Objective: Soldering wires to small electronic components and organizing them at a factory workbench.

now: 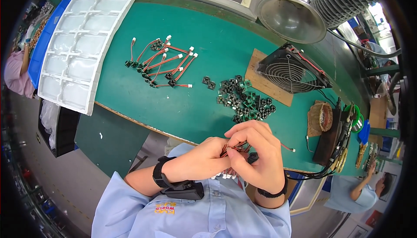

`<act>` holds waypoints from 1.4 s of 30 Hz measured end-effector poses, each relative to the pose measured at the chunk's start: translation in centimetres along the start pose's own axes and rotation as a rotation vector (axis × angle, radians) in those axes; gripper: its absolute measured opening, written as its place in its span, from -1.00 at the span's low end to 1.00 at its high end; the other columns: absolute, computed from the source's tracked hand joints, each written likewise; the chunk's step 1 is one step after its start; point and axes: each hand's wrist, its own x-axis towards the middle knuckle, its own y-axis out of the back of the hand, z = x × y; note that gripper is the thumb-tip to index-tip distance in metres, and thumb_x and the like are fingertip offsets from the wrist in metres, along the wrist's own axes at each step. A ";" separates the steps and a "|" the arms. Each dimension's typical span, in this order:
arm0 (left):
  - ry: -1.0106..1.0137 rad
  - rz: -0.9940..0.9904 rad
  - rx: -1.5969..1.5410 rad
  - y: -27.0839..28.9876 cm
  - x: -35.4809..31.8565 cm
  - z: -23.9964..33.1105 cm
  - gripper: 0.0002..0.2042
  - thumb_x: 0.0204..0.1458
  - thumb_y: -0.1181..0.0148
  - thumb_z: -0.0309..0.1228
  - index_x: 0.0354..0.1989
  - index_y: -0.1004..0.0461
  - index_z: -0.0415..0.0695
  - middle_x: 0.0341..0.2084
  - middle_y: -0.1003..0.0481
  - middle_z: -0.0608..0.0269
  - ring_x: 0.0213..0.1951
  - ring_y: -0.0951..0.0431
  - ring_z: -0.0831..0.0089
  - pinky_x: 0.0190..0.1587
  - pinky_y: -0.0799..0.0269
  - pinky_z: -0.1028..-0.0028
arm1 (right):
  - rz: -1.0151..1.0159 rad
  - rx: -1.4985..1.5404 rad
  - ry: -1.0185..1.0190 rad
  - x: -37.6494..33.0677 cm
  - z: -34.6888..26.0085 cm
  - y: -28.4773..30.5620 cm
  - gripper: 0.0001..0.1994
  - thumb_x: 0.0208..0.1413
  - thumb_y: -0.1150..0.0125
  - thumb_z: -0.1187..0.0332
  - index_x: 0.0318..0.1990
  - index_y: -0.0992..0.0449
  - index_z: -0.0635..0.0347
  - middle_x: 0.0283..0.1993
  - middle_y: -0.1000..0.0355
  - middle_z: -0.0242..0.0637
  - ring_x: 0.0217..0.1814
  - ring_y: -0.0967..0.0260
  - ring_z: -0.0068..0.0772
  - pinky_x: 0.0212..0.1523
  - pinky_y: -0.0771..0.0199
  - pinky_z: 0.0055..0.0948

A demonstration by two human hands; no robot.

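Note:
In front of my chest, at the table's near edge, my left hand (200, 159) is closed round a bundle of thin red, brown and white wires (227, 173), whose white plugs hang out below. My right hand (260, 153) comes over from the right, thumb and fingertips pinched together at the upper part of the same bundle. Exactly which wires lie in that pinch is hidden by the fingers. Just beyond my hands is a pile of small black and green parts (245, 101). Farther left lie several wired parts (158, 64) with white plugs at their wire ends.
A white divided tray (71, 55) overhangs the green table (173, 25) at the left, beside a blue bin (38, 60). To the right stand a fan (292, 71) on a board, a soldering sponge-like pad (320, 118) and cables. A metal extraction hood (292, 19) hangs above the far side.

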 end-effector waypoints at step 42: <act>-0.090 0.103 0.155 -0.5 0.3 -0.1 -0.85 -0.09 0.07 -0.61 -0.36 -0.41 -0.34 -0.50 -0.47 0.16 -0.44 -0.45 0.44 -0.39 -0.35 0.47 | 0.013 0.077 -0.031 -0.3 0.4 0.0 -0.84 -0.33 -0.23 0.56 -0.47 -0.50 0.18 -0.32 -0.50 -0.29 -0.30 -0.40 -0.41 -0.15 -0.23 -0.46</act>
